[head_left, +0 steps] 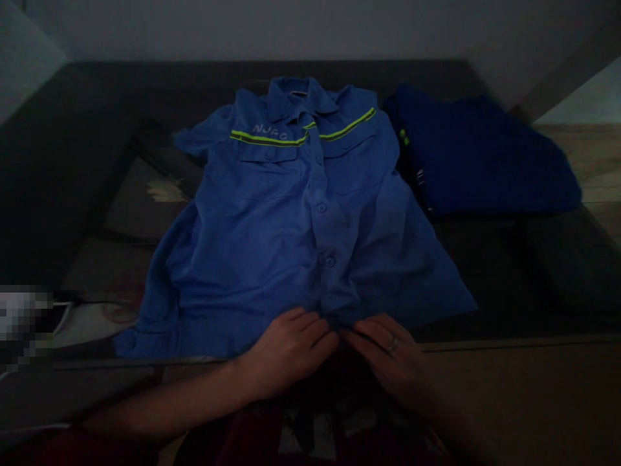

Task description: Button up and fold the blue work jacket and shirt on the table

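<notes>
A blue work shirt point(262, 239) lies front up on the dark table, collar pointing away from me. It has a yellow-green stripe across the chest, two flap pockets and a row of buttons down the middle. At the bottom of the button placket my left hand point(295, 343) is closed on the shirt's hem, fingers curled. Just to its right, my right hand point(388, 349), with a ring on one finger, pinches the hem too. The exact spot between the fingertips is dark and partly hidden. The left sleeve end hangs near the table's front edge.
A folded dark blue garment point(490, 155) lies on the table point(485, 272) right of the shirt. A cable point(92, 302) and a pixelated patch are at the left edge. A pale wall point(272, 32) stands behind the table, and wooden flooring point(601, 162) shows at right.
</notes>
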Tool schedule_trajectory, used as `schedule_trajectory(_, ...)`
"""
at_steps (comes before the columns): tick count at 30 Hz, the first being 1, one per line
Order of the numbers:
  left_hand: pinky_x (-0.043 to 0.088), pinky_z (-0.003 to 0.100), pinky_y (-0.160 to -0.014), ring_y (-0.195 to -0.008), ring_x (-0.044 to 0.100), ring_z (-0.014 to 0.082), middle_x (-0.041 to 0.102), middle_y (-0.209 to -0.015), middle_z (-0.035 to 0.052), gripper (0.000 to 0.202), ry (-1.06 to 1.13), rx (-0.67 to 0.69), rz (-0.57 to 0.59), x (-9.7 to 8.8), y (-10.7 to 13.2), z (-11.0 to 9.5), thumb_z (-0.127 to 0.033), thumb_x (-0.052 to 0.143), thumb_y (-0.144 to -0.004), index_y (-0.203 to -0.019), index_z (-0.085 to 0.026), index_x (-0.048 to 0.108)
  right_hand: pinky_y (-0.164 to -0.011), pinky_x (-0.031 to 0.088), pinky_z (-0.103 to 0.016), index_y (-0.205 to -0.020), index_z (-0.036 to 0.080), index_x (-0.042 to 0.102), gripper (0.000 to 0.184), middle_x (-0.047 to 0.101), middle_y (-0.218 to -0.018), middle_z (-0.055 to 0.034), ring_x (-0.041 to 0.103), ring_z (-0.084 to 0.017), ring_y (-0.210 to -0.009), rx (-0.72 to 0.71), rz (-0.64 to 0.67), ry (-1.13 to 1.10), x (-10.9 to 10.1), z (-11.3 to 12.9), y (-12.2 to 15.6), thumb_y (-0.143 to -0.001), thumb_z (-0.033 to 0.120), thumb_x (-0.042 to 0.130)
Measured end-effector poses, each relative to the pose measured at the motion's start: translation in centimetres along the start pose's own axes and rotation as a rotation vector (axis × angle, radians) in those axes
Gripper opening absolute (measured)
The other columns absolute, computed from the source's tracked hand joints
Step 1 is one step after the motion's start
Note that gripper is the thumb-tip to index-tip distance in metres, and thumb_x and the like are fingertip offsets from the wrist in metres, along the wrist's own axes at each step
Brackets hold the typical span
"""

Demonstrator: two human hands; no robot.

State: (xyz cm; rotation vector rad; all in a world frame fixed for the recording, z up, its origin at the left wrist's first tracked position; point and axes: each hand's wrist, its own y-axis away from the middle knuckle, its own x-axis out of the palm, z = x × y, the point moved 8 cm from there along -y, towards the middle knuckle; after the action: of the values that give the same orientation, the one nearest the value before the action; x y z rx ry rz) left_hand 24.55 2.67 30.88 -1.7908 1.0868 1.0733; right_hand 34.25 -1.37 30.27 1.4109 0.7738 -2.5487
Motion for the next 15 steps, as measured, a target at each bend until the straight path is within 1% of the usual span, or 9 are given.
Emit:
schedule_trajectory(3, 0.041, 0.03, -0.061, -0.068, 0.054, 0.0166, 0.06, -0.074, 0.0033, 0.015, 0.052, -0.075, 0.049, 1.0, 0.6, 0.4, -0.024, 0.047, -0.092, -0.083, -0.016, 0.057, -0.067, 0.053, -0.031, -0.105, 0.017, 0.068, 0.027, 0.066, -0.089, -0.0069, 0.059, -0.016, -0.075, -0.007, 0.006, 0.022, 0.5, 0.5, 0.3, -0.09, 0.011, 0.047)
schedule_trajectory(5, 0.044, 0.029, -0.066, -0.073, 0.057, 0.0173, 0.063, -0.079, 0.0039, 0.018, 0.135, -0.105, 0.099, 0.5, 1.2, 1.0, -0.033, 0.054, -0.089, -0.09, -0.017, 0.059, -0.068, 0.054, -0.031, -0.109, 0.018, 0.066, 0.026, 0.066, -0.091, -0.007, 0.06, -0.017, -0.078, -0.021, -0.001, 0.01, 0.0, 0.6, 0.3, -0.089, 0.014, 0.05)
schedule_trajectory(6, 0.045, 0.029, -0.068, -0.076, 0.059, 0.0171, 0.064, -0.083, 0.0039, 0.019, 0.183, -0.121, 0.115, -0.2, 1.7, 1.5, -0.035, 0.055, -0.088, -0.094, -0.017, 0.06, -0.069, 0.054, -0.032, -0.11, 0.018, 0.066, 0.025, 0.066, -0.092, -0.0069, 0.06, -0.017, -0.08, -0.021, -0.016, 0.0, -0.6, 0.3, 0.3, -0.09, 0.016, 0.051)
schedule_trajectory(7, 0.046, 0.028, -0.071, -0.079, 0.06, 0.0168, 0.065, -0.086, 0.0039, 0.018, 0.224, -0.156, 0.123, -1.3, 2.3, 2.1, -0.033, 0.055, -0.088, -0.098, -0.018, 0.061, -0.07, 0.054, -0.032, -0.113, 0.02, 0.065, 0.026, 0.065, -0.093, -0.0067, 0.061, -0.017, -0.083, -0.01, -0.045, -0.003, -1.6, -0.2, 0.4, -0.089, 0.018, 0.053)
schedule_trajectory(9, 0.046, 0.027, -0.077, -0.086, 0.061, 0.0158, 0.067, -0.093, 0.0036, 0.017, 0.262, -0.311, 0.103, -4.0, 4.1, 4.3, -0.028, 0.052, -0.09, -0.102, -0.02, 0.06, -0.073, 0.054, -0.033, -0.117, 0.023, 0.063, 0.03, 0.065, -0.094, -0.0064, 0.062, -0.018, -0.085, 0.044, -0.139, 0.04, -4.3, -2.2, 1.1, -0.088, 0.019, 0.056)
schedule_trajectory(10, 0.046, 0.027, -0.08, -0.089, 0.061, 0.0156, 0.066, -0.097, 0.0034, 0.017, 0.252, -0.431, 0.092, -5.5, 5.3, 5.7, -0.027, 0.049, -0.092, -0.103, -0.02, 0.06, -0.073, 0.054, -0.033, -0.118, 0.025, 0.063, 0.032, 0.065, -0.094, -0.0066, 0.063, -0.018, -0.085, 0.077, -0.197, 0.089, -5.9, -3.6, 1.7, -0.087, 0.018, 0.058)
schedule_trajectory(12, 0.045, 0.027, -0.084, -0.093, 0.061, 0.016, 0.066, -0.102, 0.003, 0.019, 0.185, -0.673, 0.079, -8.6, 8.3, 8.1, -0.031, 0.049, -0.092, -0.104, -0.019, 0.058, -0.073, 0.053, -0.034, -0.115, 0.028, 0.066, 0.035, 0.067, -0.095, -0.0078, 0.064, -0.019, -0.082, 0.126, -0.294, 0.218, -9.2, -6.6, 3.4, -0.082, 0.019, 0.065)
schedule_trajectory(14, 0.044, 0.029, -0.086, -0.095, 0.06, 0.0173, 0.064, -0.107, 0.0037, 0.024, 0.095, -0.867, 0.103, -11.3, 11.3, 9.4, -0.034, 0.051, -0.09, -0.106, -0.018, 0.057, -0.071, 0.052, -0.036, -0.111, 0.029, 0.069, 0.034, 0.068, -0.096, -0.0095, 0.065, -0.022, -0.082, 0.178, -0.303, 0.316, -11.4, -9.8, 5.2, -0.078, 0.027, 0.07)
schedule_trajectory(15, 0.043, 0.03, -0.086, -0.095, 0.06, 0.0176, 0.064, -0.108, 0.0042, 0.025, 0.051, -0.933, 0.118, -12.5, 12.6, 9.6, -0.035, 0.05, -0.09, -0.108, -0.018, 0.056, -0.066, 0.052, -0.038, -0.109, 0.029, 0.07, 0.033, 0.069, -0.095, -0.0107, 0.066, -0.023, -0.08, 0.198, -0.285, 0.329, -12.0, -11.3, 5.9, -0.077, 0.035, 0.07)
